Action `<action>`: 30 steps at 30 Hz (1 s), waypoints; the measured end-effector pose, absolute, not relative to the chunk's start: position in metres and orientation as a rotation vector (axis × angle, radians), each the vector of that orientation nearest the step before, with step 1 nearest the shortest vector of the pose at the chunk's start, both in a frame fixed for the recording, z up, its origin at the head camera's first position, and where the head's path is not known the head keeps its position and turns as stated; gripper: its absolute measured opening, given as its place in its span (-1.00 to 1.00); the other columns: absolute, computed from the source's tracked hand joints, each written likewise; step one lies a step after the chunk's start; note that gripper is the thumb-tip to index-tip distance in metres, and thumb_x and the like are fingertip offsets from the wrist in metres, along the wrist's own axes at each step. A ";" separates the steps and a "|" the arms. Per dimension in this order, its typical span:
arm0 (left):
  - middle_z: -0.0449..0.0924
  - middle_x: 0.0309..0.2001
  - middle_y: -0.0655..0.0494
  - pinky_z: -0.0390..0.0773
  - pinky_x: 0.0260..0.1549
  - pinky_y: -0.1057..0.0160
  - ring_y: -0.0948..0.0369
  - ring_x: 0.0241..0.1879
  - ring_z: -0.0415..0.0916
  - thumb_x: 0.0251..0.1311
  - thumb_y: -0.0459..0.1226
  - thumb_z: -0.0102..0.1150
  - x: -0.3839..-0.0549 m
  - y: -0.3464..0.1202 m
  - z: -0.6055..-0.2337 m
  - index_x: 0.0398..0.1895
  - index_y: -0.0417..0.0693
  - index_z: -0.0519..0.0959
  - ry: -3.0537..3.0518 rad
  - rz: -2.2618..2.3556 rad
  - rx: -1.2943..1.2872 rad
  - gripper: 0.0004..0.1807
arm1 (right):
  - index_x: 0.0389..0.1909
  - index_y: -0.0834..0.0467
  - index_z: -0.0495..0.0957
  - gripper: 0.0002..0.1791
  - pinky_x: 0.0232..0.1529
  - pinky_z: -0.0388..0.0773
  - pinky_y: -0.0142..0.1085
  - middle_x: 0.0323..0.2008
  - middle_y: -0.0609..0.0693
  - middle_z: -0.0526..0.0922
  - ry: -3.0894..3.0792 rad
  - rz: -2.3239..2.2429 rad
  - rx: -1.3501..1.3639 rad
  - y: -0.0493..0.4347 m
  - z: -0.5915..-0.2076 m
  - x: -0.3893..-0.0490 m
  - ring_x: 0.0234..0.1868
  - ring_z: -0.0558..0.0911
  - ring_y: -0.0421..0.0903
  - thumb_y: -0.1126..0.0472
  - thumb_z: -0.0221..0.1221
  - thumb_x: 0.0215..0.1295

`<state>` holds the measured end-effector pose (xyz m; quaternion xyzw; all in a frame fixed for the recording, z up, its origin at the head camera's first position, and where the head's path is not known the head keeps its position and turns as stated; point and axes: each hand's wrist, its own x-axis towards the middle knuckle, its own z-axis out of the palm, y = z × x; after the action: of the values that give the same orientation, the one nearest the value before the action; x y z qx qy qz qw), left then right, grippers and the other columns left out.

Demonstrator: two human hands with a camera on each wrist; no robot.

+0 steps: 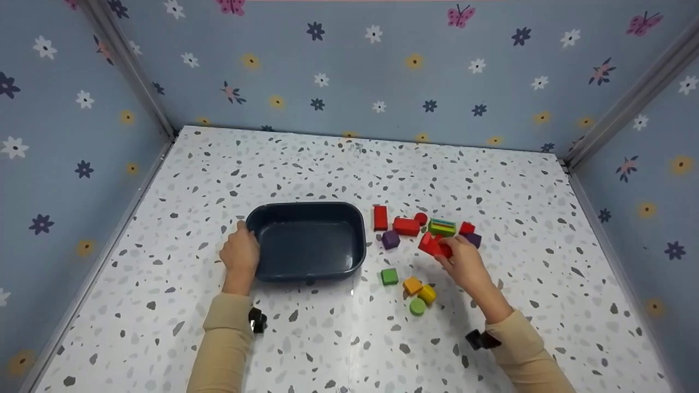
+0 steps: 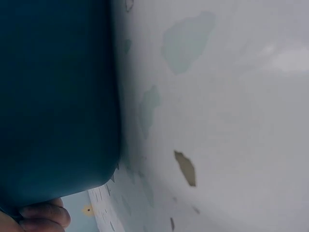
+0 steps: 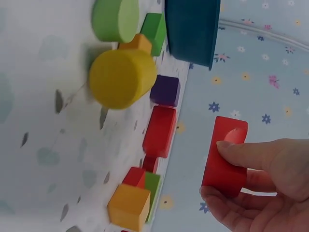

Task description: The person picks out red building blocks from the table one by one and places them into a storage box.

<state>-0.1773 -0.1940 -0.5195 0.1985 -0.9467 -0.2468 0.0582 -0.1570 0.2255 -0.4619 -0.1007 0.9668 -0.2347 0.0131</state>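
My left hand (image 1: 240,254) grips the left rim of a dark blue tub (image 1: 306,275), its fingertips (image 2: 46,212) showing at the tub's edge in the left wrist view. Between the thumb and fingers of my right hand (image 1: 467,267) is a red toy block (image 3: 223,157), held above the floor among loose blocks. Around that hand lie a red block (image 1: 407,226), a striped green block (image 1: 442,226) and a purple block (image 1: 473,239). In the head view, the right hand partly covers the held block.
Between tub and right hand are another red block (image 1: 380,218), a purple cube (image 1: 390,239) and a green cube (image 1: 389,276). Nearer are an orange block (image 1: 413,285), a yellow cylinder (image 1: 427,295) and a light green cylinder (image 1: 417,306). Patterned walls (image 1: 349,65) bound the speckled surface.
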 end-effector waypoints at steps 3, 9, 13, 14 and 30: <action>0.49 -0.29 -0.43 0.38 -0.41 -0.18 -0.28 -0.33 0.47 0.25 -0.29 -0.13 -0.178 -0.193 -0.520 -0.09 -0.31 0.32 -2.860 -0.746 0.600 -0.74 | -0.09 0.34 0.47 -0.63 -0.16 0.45 -0.11 -0.15 0.24 0.50 3.016 -0.740 -0.359 0.218 -0.460 -0.159 -0.21 0.48 0.07 0.26 0.22 0.08; 0.50 -0.29 -0.41 0.38 -0.41 -0.17 -0.27 -0.33 0.48 0.24 -0.28 -0.12 -0.178 -0.192 -0.519 -0.08 -0.30 0.33 -2.857 -0.747 0.594 -0.73 | -0.13 0.33 0.49 -0.66 -0.18 0.45 -0.14 -0.18 0.21 0.53 3.035 -0.750 -0.423 0.203 -0.456 -0.165 -0.23 0.49 0.04 0.26 0.23 0.08; 0.50 -0.29 -0.41 0.38 -0.41 -0.17 -0.26 -0.33 0.48 0.24 -0.29 -0.13 -0.177 -0.193 -0.519 -0.07 -0.30 0.33 -2.864 -0.744 0.591 -0.72 | -0.15 0.32 0.50 -0.68 -0.25 0.48 -0.18 -0.24 0.17 0.53 3.040 -0.770 -0.466 0.192 -0.455 -0.166 -0.29 0.51 0.00 0.27 0.24 0.06; 0.50 -0.30 -0.41 0.39 -0.41 -0.17 -0.26 -0.33 0.48 0.25 -0.29 -0.13 -0.176 -0.193 -0.519 -0.06 -0.30 0.33 -2.868 -0.743 0.587 -0.72 | -0.16 0.32 0.50 -0.68 -0.26 0.48 -0.19 -0.26 0.16 0.53 3.040 -0.776 -0.476 0.190 -0.456 -0.166 -0.30 0.51 -0.01 0.28 0.24 0.06; 0.50 -0.29 -0.41 0.39 -0.41 -0.17 -0.25 -0.33 0.48 0.25 -0.29 -0.15 -0.176 -0.194 -0.518 -0.01 -0.32 0.31 -2.883 -0.717 0.594 -0.69 | -0.12 0.23 0.51 -0.67 -0.22 0.47 -0.31 -0.24 0.07 0.51 2.966 -0.816 -0.514 0.146 -0.456 -0.169 -0.30 0.47 -0.09 0.24 0.24 0.06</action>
<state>-0.1757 -0.1944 -0.5184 0.1959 -0.9501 -0.2363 0.0562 -0.1690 0.1462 -0.4557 -0.1648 0.9509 -0.2617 0.0114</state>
